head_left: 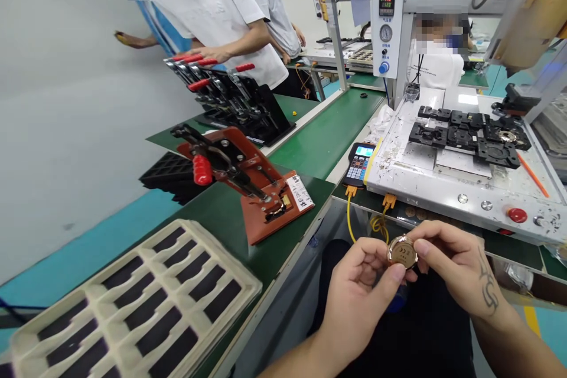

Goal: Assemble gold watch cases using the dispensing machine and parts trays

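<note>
Here, in the head view, a red-brown toggle-clamp jig with a red handle sits at the right edge of the green bench mat, a cream compartment tray lies at its near corner, and nothing blocks the hands. The left hand and right hand together pinch a small round gold-coloured metal disc below the white machine table. The disc's face tilts toward the camera; its markings are too small to read.

**Surfaces around the red clamp jig**

The round disc pinched between both hands looks like brushed, gold-toned metal. Left of it, the red clamp jig has a smooth matt base plate, steel linkage and a glossy ribbed plastic grip. Below the jig lies a cream moulded plastic tray; the tabletop is matt green.
</note>
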A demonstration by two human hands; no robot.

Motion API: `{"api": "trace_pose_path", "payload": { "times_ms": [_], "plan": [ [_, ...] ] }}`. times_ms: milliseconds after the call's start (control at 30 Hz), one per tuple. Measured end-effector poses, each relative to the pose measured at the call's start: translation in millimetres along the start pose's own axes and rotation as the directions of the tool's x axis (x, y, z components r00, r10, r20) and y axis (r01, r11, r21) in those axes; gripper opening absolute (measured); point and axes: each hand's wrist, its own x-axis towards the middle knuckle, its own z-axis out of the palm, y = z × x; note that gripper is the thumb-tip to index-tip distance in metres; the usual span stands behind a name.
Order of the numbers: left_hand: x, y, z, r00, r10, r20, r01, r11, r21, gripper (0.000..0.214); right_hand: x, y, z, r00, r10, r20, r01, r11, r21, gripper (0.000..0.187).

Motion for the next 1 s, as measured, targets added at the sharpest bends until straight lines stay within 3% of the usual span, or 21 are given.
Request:
{"api": "trace_pose_path", "payload": {
  "times_ms": [633,1000],
  "plan": [
    [-2.5,0.5,-0.2,0.999,0.043,0.012,-0.043,0.997,0.061,0.016,1.1,-1.9,-2.7,0.999,-0.04,-0.02,0.039,0.998,-0.045,0.018],
    [-2.7,-0.5,-4.8,0.998,0.066,0.025,-0.068,0.993,0.1,0.011,0.3,0.7,-0.2,0.999,-0.033,0.027,0.032,0.999,0.04,0.016]
  ]
}}
